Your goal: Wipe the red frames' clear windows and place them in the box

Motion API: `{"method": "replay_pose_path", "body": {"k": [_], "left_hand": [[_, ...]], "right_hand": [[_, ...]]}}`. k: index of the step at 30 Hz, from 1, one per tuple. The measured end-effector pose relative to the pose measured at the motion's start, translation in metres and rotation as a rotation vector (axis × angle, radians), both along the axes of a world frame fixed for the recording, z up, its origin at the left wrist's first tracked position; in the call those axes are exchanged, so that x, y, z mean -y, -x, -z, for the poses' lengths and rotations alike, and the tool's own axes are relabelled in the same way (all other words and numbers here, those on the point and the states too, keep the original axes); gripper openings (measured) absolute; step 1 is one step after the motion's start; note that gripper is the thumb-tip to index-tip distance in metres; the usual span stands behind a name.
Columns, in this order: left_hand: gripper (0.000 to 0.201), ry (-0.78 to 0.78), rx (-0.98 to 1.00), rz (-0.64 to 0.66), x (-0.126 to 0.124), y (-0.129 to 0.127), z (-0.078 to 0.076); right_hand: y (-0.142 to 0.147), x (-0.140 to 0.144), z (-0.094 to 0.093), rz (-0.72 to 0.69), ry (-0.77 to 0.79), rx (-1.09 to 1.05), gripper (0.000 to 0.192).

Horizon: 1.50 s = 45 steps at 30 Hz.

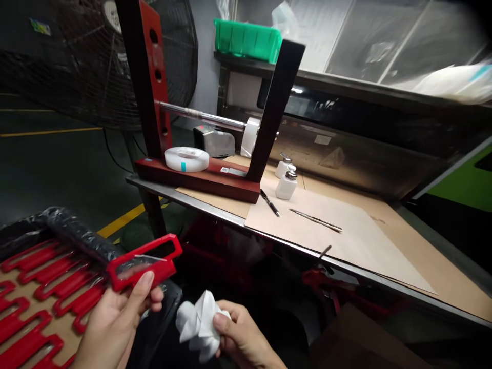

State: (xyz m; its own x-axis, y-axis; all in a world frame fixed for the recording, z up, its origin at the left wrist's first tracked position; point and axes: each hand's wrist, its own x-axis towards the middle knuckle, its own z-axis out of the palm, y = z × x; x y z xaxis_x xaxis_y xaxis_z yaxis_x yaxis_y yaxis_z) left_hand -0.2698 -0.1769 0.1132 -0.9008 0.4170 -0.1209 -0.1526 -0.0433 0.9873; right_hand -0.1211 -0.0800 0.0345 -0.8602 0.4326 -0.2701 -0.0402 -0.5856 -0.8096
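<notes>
My left hand [117, 312] grips a red plastic frame-like part [163, 269] by its lower edge, thumb on top. The part has a long rectangular opening and is tilted up to the right. In my right hand [242, 330] is a crumpled white wipe [200, 323], pinched between thumb and fingers. The wipe is a little apart from the red part. Below and left of my left hand, several similar red parts [69, 282] lie in rows on brown cardboard, in a box lined with black plastic [73, 230].
On the workbench [407, 230] stand a dark red wooden frame [215, 179] with a metal rod, a roll of clear tape [186, 159] and two white pump bottles [286, 185]. Tweezers [317, 220] and a pen [270, 203] lie nearby. A green basket [248, 41] sits on the shelf; a large fan [169, 56] stands behind.
</notes>
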Motion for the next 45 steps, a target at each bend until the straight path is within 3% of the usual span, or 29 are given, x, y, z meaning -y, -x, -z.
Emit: {"method": "replay_pose_path", "body": {"k": [3,6,13,16,24,29,32,35,40,45], "left_hand": [[0.028,-0.038,0.042,0.026,-0.007,-0.004,0.007],[0.031,-0.031,-0.007,0.000,-0.015,-0.010,0.013],[0.030,0.003,-0.059,0.059,-0.025,-0.017,0.029],[0.029,0.003,-0.052,0.067,-0.024,-0.018,0.034],[0.030,-0.031,-0.037,-0.008,-0.027,-0.020,0.028],[0.029,0.024,0.028,-0.043,-0.027,-0.020,0.013],[0.031,0.050,0.031,-0.073,-0.026,-0.020,0.007],[0.032,0.060,0.019,-0.094,-0.025,-0.021,0.005],[0.032,0.062,0.012,-0.093,-0.021,-0.020,0.004],[0.041,0.141,-0.033,-0.096,-0.018,-0.021,-0.006]], "right_hand": [[0.015,0.010,-0.019,0.013,0.034,-0.053,0.054],[0.026,0.014,-0.032,0.066,-0.038,-0.071,0.047],[0.035,0.016,-0.041,0.171,-0.463,0.025,0.046],[0.036,0.018,-0.044,0.197,-0.571,0.003,0.040],[0.041,0.024,-0.039,0.190,-0.359,-0.005,0.051],[0.036,0.024,-0.054,0.030,-0.318,-0.099,0.024],[0.035,0.026,-0.057,0.070,-0.375,-0.051,0.015],[0.037,0.029,-0.053,0.112,-0.324,-0.040,0.022],[0.038,0.033,-0.048,0.042,-0.151,-0.090,0.049],[0.030,0.033,-0.050,-0.115,-0.109,-0.154,0.036]]}}
